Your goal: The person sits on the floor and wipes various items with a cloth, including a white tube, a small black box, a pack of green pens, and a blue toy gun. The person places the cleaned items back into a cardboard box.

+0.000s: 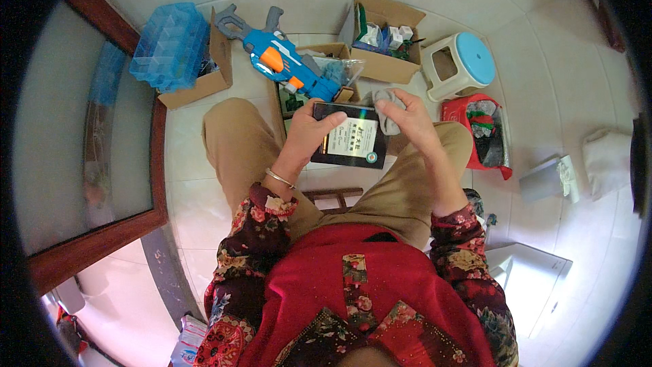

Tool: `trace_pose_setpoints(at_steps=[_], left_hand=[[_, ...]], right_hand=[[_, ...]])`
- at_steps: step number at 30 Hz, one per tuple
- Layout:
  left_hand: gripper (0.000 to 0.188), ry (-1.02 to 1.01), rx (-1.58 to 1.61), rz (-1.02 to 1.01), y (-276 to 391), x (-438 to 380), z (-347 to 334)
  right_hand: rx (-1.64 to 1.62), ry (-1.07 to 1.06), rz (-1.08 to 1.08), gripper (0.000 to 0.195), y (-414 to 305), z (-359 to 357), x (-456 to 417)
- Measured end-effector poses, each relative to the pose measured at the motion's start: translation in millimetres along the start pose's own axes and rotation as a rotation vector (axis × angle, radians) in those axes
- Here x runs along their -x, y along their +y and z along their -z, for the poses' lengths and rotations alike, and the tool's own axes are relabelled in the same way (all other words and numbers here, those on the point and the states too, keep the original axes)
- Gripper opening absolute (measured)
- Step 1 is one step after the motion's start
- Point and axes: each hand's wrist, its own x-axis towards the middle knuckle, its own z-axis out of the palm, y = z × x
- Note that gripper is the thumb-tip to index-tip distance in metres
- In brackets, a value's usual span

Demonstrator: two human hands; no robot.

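Above my lap, my left hand [317, 130] grips a flat dark box [322, 157] by its left side, thumb on top. The box bears a pale label with printed writing and a small round sticker near one corner. My right hand [411, 116] pinches a crumpled grey cloth [385, 112] against the box's right edge. Past the box lies a blue toy blaster [285, 58] with orange and grey parts. It rests across an open cardboard box [326, 52] that holds plastic bags, and my hands and the dark box partly hide that carton.
A blue compartment organizer [170, 48] sits at a carton [201, 85] on the left. Ahead stands another carton [384, 64] of small items, beside a stool with a blue seat [474, 58]. A red bag [456, 112] stands right of my knee. A wood-framed door [160, 163] flanks me.
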Motion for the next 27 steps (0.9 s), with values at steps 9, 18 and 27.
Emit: trace_pose_setpoints(at_steps=[9, 18, 27], left_hand=[[0.025, 0.229, 0.191, -0.025, 5, 1, 2], [0.056, 0.258, 0.006, -0.060, -23, 2, 2], [0.036, -0.343, -0.206, 0.010, -2, 17, -12]], right_hand=[[-0.026, 0.205, -0.113, 0.038, 30, -50, 43], [0.028, 0.068, -0.168, 0.034, 24, -4, 36], [0.331, -0.246, 0.075, 0.034, -10, 17, 27]])
